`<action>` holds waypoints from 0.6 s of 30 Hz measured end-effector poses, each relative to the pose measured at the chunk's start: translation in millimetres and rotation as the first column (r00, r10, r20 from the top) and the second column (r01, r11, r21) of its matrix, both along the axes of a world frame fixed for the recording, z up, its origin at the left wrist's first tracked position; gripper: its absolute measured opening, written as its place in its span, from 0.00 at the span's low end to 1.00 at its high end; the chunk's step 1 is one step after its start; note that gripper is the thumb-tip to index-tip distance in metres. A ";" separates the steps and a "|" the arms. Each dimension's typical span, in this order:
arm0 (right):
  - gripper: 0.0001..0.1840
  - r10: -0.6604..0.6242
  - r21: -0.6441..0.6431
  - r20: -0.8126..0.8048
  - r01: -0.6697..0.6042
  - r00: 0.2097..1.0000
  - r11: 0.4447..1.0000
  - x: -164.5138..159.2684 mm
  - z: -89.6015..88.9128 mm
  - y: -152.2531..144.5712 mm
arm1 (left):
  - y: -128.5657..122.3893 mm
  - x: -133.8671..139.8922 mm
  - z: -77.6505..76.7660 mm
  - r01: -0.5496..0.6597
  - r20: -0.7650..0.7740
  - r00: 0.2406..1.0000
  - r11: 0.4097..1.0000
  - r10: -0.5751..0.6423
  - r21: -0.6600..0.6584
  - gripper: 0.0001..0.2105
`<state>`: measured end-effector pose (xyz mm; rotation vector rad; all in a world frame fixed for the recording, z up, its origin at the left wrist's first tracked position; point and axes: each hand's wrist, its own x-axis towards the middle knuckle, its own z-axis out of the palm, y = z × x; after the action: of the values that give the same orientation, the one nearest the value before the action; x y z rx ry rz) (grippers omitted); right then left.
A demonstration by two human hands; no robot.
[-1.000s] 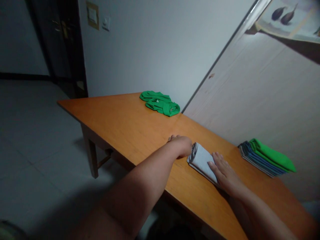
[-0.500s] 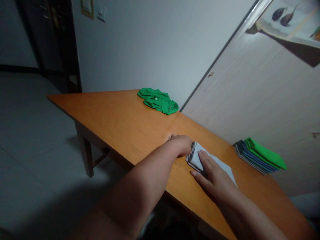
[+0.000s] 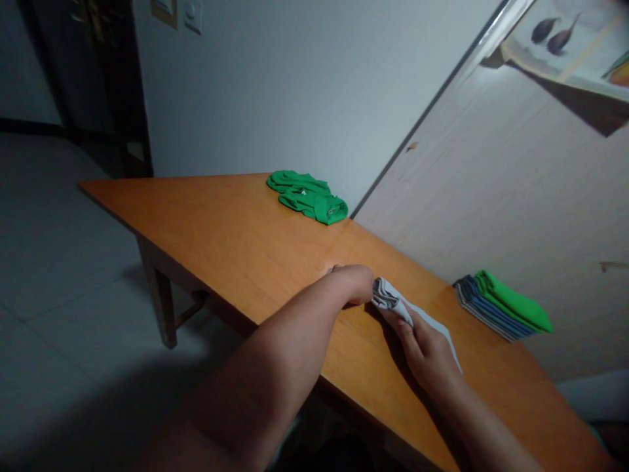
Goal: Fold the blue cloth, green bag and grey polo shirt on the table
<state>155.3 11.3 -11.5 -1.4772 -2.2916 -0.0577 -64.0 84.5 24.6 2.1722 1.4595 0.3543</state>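
Note:
A folded light-grey cloth [image 3: 426,316] with darker inner layers lies on the table, its near edge raised. My right hand [image 3: 426,347] grips that near edge, with part of the fingers hidden by the cloth. At the cloth's left end is my left hand [image 3: 358,283], bent at the wrist and low over the table. Most of its fingers are out of sight behind the hand, so I cannot tell whether they hold the cloth.
The wooden table [image 3: 211,242] runs along a white wall and a pale panel. A crumpled green garment [image 3: 314,198] lies at the far edge. To the right, a stack of folded cloths [image 3: 496,308] has a bright green one [image 3: 515,303] on top.
My right hand has gone from lying flat on the cloth to gripping its near edge, which is now lifted and curled. The left hand has barely moved. The view has shifted slightly.

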 end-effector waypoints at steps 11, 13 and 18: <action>0.26 0.042 -0.024 -0.173 -0.047 0.984 0.999 2.6 2.3 4.5 | -6.1 -1.5 -0.4 0.074 0.205 0.978 0.987 -0.043 -0.145 0.03; 0.26 0.050 -0.038 -0.179 -0.058 0.983 0.998 2.6 3.4 4.5 | -5.8 -1.3 -3.3 0.131 0.339 0.938 0.976 -0.066 -0.171 0.06; 0.25 0.047 -0.064 -0.201 -0.061 0.979 0.996 1.8 6.1 3.9 | -2.3 -3.1 -6.3 0.222 0.475 0.876 0.943 -0.082 -0.247 0.06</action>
<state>157.1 15.2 -5.4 -1.3855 -2.1897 0.1800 -67.1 82.2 18.2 1.7902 0.9953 0.5171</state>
